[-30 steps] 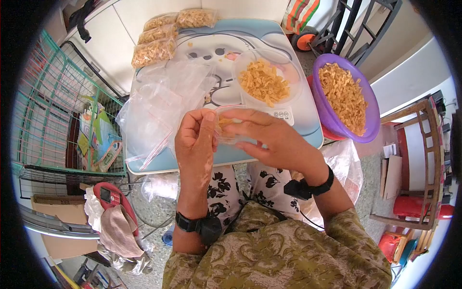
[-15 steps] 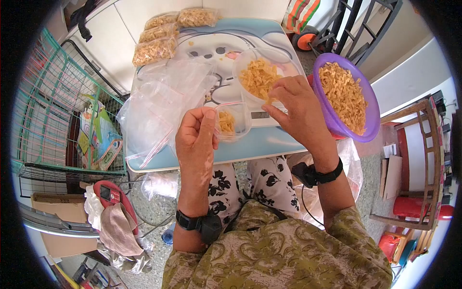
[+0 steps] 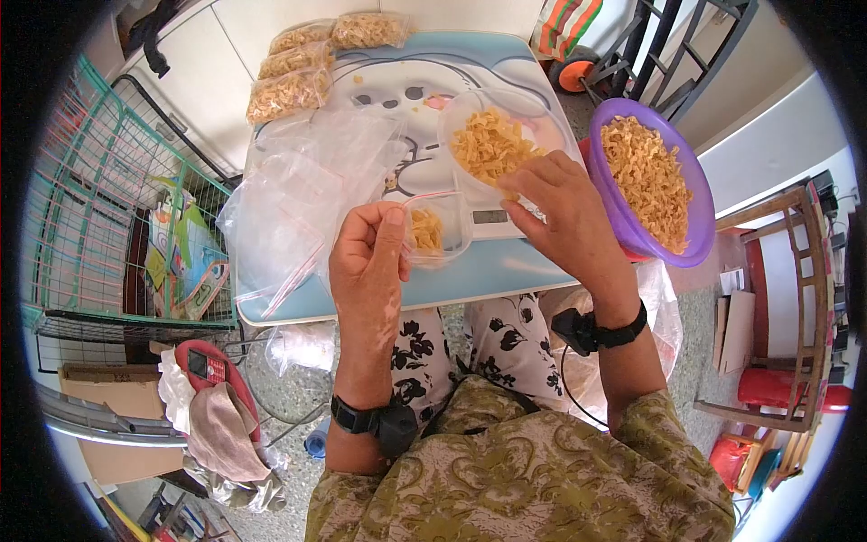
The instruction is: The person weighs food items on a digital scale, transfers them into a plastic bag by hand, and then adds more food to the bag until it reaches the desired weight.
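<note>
My left hand [image 3: 366,262] is closed, pinching the edge of a clear zip bag [image 3: 438,195] with a red seal line. The bag appears to sit in or around a small clear container, and a few yellow dried strips [image 3: 426,228] lie inside. My right hand [image 3: 564,210] is at the near right rim of a clear round bowl [image 3: 454,113], thumb and fingers bent around what looks like a dried strip [image 3: 509,192]. More yellow dried strips [image 3: 490,144] are heaped in that bowl. It rests on a white scale [image 3: 506,228] whose small display faces me.
Right of the table stands a purple basin [image 3: 700,217] full of dried strips. Flat empty zip bags [image 3: 293,203] cover the table's left side. Several filled bags [image 3: 289,94] are stacked at the back left. A green wire cage [image 3: 99,208] stands to the left.
My right hand has shifted slightly right and down, toward the near rim of the bowl. My left hand keeps its hold on the zip bag.
</note>
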Demonstrator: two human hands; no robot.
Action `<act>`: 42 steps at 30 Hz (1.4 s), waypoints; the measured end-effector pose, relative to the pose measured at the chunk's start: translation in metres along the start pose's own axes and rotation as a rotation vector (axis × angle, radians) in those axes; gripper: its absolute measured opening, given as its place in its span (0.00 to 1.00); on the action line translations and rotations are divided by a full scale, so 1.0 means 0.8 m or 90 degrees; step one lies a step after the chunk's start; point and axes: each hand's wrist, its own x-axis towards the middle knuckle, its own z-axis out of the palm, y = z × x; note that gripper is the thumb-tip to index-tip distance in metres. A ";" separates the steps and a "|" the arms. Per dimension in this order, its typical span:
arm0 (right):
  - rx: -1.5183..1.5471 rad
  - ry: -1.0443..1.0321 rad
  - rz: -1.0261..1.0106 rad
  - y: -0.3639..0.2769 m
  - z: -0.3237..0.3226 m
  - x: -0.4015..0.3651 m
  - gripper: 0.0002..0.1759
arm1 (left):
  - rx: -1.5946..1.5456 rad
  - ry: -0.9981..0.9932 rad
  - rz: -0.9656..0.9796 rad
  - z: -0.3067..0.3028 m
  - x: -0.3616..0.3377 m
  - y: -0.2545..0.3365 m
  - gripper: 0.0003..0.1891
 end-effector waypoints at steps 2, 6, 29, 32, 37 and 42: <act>0.025 0.008 -0.001 0.005 0.000 0.001 0.09 | 0.001 0.005 -0.003 0.000 0.000 0.000 0.09; 0.042 0.088 0.003 0.009 -0.003 0.003 0.08 | 0.000 0.009 -0.011 0.001 0.000 0.000 0.09; 0.010 -0.179 0.064 0.095 0.034 0.077 0.31 | 0.002 0.002 -0.018 0.005 0.002 -0.001 0.09; 0.017 -0.243 0.084 0.100 0.040 0.089 0.34 | 0.009 0.010 -0.022 0.006 0.001 0.000 0.09; 0.011 -0.297 0.093 0.100 0.043 0.095 0.30 | 0.009 -0.002 -0.021 0.005 0.003 -0.002 0.09; 0.053 -0.276 0.123 0.098 0.043 0.089 0.24 | 0.011 -0.004 -0.011 0.006 0.003 -0.001 0.10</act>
